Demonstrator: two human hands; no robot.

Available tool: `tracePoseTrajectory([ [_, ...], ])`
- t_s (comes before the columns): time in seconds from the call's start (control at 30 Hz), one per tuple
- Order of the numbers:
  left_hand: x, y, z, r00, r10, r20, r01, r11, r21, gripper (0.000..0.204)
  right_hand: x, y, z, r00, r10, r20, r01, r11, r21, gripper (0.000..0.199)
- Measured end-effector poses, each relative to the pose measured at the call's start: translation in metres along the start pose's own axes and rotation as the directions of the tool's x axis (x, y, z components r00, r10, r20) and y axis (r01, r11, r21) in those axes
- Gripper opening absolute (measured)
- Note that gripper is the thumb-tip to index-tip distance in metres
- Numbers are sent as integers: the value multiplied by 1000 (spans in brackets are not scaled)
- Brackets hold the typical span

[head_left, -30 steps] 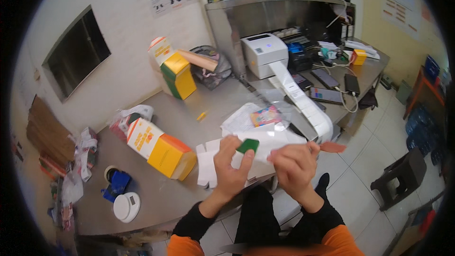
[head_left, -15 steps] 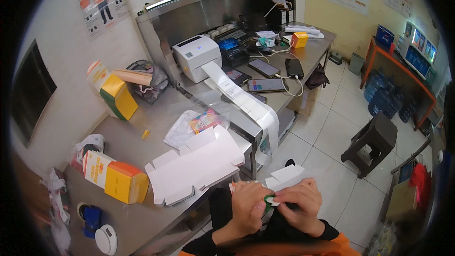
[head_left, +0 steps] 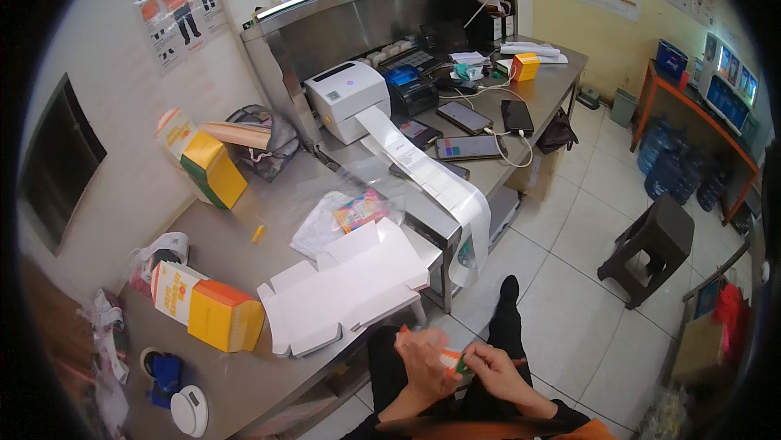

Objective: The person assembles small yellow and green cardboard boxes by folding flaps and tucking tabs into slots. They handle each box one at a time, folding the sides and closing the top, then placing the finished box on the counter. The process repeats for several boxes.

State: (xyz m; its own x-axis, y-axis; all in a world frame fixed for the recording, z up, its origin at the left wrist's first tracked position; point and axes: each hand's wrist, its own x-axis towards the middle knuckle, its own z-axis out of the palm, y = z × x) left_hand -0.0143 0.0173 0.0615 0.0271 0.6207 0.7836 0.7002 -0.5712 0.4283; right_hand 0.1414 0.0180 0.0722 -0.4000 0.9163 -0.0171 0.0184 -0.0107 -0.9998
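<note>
My hands are together low over my lap, beside the table's front edge. My left hand (head_left: 427, 368) is blurred by motion, its fingers curled around a small orange, white and green piece (head_left: 449, 358) that looks like printed card. Most of that piece is hidden behind the fingers. My right hand (head_left: 495, 371) pinches the green edge of it between thumb and fingertips. Nearest on the table lies an unfolded white carton (head_left: 346, 289), blank side up. Left of it, a yellow, orange and white folded carton (head_left: 215, 316) lies on its side.
On the steel table (head_left: 268, 387) are another yellow carton (head_left: 207, 167), a white scale (head_left: 189, 411) and blue tape dispenser (head_left: 165, 376). A label printer (head_left: 346, 94) trails a paper strip (head_left: 439, 183) over the edge. Phones (head_left: 468, 147) lie beyond. A dark stool (head_left: 648, 250) stands on the right.
The white flaps behind my hands no longer show, and my dark-shod foot is now in view. Both hands have lowered slightly, and the left fingers have loosened and lifted.
</note>
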Motion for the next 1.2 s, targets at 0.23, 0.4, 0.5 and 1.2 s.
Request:
tracePoseTrajectory([
  [0.23, -7, 0, -5, 878, -426, 218, 475, 836, -274, 73, 4, 29, -16, 962, 165, -218, 51, 677, 734, 30],
  [0.4, -11, -6, -15, 894, -364, 261, 407, 903, -135, 34, 15, 38, -36, 960, 260, -103, -218, 926, 308, 16],
  [0.5, -18, -6, -8, 937, -273, 217, 279, 960, 3, 18, 15, 38, -26, 993, -5, -119, 10, 999, 43, 13],
  [1.2, -29, 3, 18, 956, 66, 286, -33, 993, -117, 22, 1, 8, -43, 972, 230, -43, -232, 926, -299, 14],
])
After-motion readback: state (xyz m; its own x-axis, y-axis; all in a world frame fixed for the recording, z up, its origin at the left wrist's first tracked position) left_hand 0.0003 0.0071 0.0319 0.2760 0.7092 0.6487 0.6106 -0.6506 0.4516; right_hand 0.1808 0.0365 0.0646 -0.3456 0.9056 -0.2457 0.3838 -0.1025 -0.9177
